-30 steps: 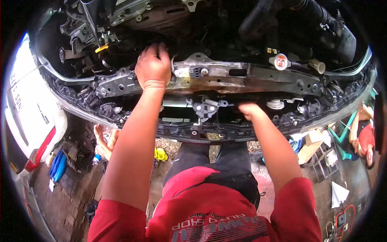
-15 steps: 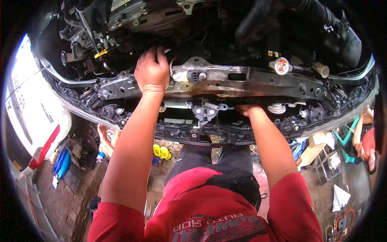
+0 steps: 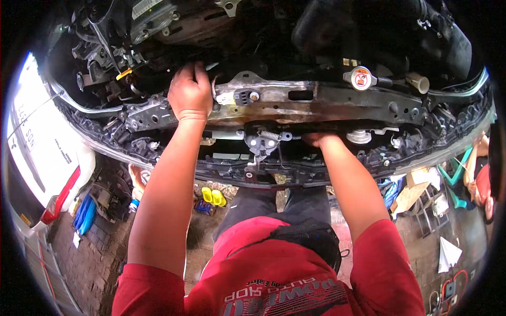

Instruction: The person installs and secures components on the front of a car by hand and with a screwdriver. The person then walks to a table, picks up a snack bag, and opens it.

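My left hand [image 3: 190, 94] reaches over the metal crossbar [image 3: 295, 109] at the front of a car's engine bay. Its fingers bend down behind the bar into the dark, and their tips are hidden. My right hand [image 3: 319, 139] is pushed into the gap below the bar, to the right of the hood latch [image 3: 262, 143]; most of its fingers are out of sight in shadow. A connector [image 3: 243, 98] sits on the bar just right of my left hand. The radiator cap [image 3: 360, 78] lies farther right.
A yellow dipstick handle [image 3: 124, 73] stands at the left of the bay. A white car [image 3: 45, 152] is at the far left. Yellow footwear [image 3: 213, 196] lies on the ground near my legs. Other people's limbs [image 3: 138, 179] show at left, and a person in red [image 3: 482, 184] at right.
The view has shifted slightly, moving the engine bay left in the picture. My right hand has gone deeper into the gap below the bar. My left hand stays behind the bar.
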A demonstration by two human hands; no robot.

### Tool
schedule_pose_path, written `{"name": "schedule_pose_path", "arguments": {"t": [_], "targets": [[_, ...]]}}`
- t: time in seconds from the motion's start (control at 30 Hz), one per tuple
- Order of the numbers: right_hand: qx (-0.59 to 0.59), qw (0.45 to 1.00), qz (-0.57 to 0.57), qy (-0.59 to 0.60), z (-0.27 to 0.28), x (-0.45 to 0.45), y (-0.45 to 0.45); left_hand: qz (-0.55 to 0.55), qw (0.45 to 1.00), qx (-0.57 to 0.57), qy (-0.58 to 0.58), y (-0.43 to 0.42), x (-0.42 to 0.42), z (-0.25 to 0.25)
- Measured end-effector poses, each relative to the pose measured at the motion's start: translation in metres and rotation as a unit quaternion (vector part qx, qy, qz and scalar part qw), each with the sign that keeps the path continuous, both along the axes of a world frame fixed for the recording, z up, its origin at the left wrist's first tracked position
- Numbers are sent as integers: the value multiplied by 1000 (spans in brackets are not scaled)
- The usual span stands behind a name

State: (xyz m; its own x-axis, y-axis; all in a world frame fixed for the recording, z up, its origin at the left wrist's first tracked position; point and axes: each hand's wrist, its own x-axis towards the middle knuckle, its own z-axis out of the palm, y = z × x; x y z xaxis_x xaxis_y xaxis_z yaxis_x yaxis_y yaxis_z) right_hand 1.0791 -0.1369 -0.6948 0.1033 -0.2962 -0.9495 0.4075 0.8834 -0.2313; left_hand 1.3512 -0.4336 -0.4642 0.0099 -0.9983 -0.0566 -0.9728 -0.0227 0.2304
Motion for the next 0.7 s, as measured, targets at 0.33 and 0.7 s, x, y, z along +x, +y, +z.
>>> {"name": "schedule_pose_path", "arguments": {"t": [0.33,0.7], "targets": [[174,925,-290,-172,23,3,-19,-5,1000,-8,-13,0,1,-1],[168,916,-290,-222,7,13,-12,-10,1000,-15,-7,2,0,-2]]}}
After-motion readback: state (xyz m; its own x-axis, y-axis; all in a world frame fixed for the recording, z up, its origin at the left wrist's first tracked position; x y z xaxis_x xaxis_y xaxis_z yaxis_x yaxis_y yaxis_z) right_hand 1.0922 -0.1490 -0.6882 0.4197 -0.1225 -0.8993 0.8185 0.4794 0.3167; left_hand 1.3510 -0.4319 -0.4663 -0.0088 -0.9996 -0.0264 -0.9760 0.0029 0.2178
